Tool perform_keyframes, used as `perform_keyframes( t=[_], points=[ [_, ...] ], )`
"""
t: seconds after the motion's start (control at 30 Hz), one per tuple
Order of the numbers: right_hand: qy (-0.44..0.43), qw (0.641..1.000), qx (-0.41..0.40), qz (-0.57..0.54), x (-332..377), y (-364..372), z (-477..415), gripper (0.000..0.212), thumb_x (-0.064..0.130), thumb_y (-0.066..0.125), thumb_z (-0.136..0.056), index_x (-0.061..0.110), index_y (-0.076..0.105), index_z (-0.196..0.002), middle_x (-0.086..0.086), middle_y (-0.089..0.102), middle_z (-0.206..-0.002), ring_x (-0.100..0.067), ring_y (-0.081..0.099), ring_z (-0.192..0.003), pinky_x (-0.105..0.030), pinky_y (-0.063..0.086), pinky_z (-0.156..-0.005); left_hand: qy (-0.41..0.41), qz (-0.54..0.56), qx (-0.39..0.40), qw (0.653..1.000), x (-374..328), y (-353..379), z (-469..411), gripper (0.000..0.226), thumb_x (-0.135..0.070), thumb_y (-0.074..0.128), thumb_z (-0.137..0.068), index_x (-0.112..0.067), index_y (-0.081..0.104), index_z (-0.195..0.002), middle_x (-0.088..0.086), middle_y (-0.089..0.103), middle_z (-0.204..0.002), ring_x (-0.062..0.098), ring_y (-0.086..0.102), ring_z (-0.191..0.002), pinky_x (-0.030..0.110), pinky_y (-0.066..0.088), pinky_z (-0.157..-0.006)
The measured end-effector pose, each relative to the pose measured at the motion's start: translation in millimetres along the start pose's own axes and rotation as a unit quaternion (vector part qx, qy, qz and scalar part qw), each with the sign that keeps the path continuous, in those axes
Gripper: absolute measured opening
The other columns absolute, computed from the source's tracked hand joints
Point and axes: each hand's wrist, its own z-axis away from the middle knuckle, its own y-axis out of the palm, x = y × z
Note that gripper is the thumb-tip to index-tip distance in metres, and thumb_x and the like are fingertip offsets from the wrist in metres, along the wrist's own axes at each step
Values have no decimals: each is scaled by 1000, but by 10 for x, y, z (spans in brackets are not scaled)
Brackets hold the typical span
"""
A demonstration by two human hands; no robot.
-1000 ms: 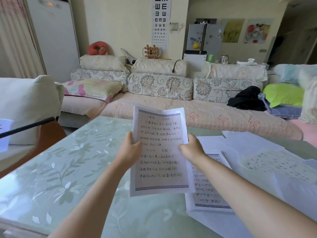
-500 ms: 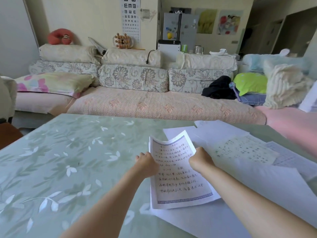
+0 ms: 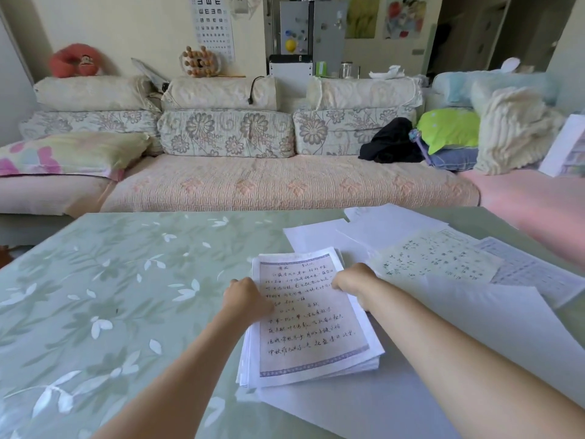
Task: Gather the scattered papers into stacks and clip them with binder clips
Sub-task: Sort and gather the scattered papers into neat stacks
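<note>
Our fingers curl closed on the stack's side edges, left hand and right hand pinching the stack of papers lying on the table. We judge it light, floppy, slippery; grip near the edges. Top sheet: handwritten, bordered, edges fanned.

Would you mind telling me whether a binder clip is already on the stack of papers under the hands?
No, the stack of papers shows no clip on any visible edge; the left hand and right hand only press its sides.

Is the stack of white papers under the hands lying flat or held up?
Lying flat: the stack of white papers rests on loose sheets on the green floral table.
</note>
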Motion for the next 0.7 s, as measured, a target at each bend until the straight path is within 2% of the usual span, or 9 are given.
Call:
perform_keyframes(
  t=[0.13, 0.2, 0.3, 0.37, 0.47, 0.57, 0.63, 0.7],
  points=[
    [15, 1000, 27, 5, -44, -49, -19, 22, 8, 67, -85, 7, 57, -104, -10, 57, -110, -27, 53, -98, -30, 44, -86, 7, -8, -9, 1000, 33, 35, -21, 38, -30, 70, -76, -11, 56, -105, 7, 48, -109, 23, 47, -89, 26, 40, -73],
    [25, 999, 34, 7, -73, -37, -36, 26, 9, 67, -85, 5, 61, -110, -10, 57, -117, -26, 51, -103, -31, 42, -88, 11, -6, -14, 1000, 54, 44, -32, 37, -31, 70, -76, -12, 56, -104, 5, 44, -103, 22, 47, -89, 26, 40, -73],
    [36, 999, 18, -12, -67, -13, -2, 42, 9, 66, -84, 4, 58, -125, -13, 55, -127, -31, 52, -114, -34, 44, -90, 14, 15, -14, 1000, 80, 45, -48, 36, -31, 71, -73, -12, 56, -100, 5, 47, -103, 23, 49, -90, 26, 40, -71],
    [42, 998, 18, -32, -57, -21, 8, 39, 7, 64, -86, 2, 57, -123, -13, 55, -123, -33, 53, -117, -34, 44, -91, 12, 33, -15, 999, 107, 51, -56, 37, -31, 70, -71, -12, 58, -100, 7, 51, -106, 24, 53, -91, 27, 41, -69],
    [48, 997, 19, -58, -82, -64, 53, 35, 5, 61, -86, -1, 55, -120, -14, 57, -114, -32, 57, -105, -32, 45, -87, 9, 46, -22, 999, 147, 85, -64, 38, -31, 69, -70, -12, 58, -101, 8, 53, -108, 26, 55, -95, 28, 41, -68],
    [46, 996, 29, -68, -140, -84, 130, 35, 8, 67, -85, 1, 56, -118, -8, 56, -117, -25, 53, -108, -31, 41, -92, 10, 38, -24, 999, 140, 115, -55, 42, -29, 66, -74, -14, 57, -112, 8, 49, -112, 29, 53, -106, 30, 44, -77],
    [30, 997, 59, -46, -218, -72, 157, 40, 10, 72, -81, 1, 61, -118, -6, 62, -120, -22, 57, -111, -33, 44, -100, 16, 25, -22, 999, 123, 132, -38, 46, -28, 63, -77, -13, 54, -120, 10, 48, -118, 30, 50, -114, 33, 44, -88],
    [-7, 997, 66, -26, -266, -64, 214, 38, 8, 73, -81, 3, 65, -118, -8, 68, -119, -24, 62, -109, -33, 48, -98, 22, 20, -23, 999, 116, 129, -18, 54, -29, 63, -80, -12, 50, -129, 12, 47, -126, 31, 46, -120, 34, 41, -96]
  ],
)
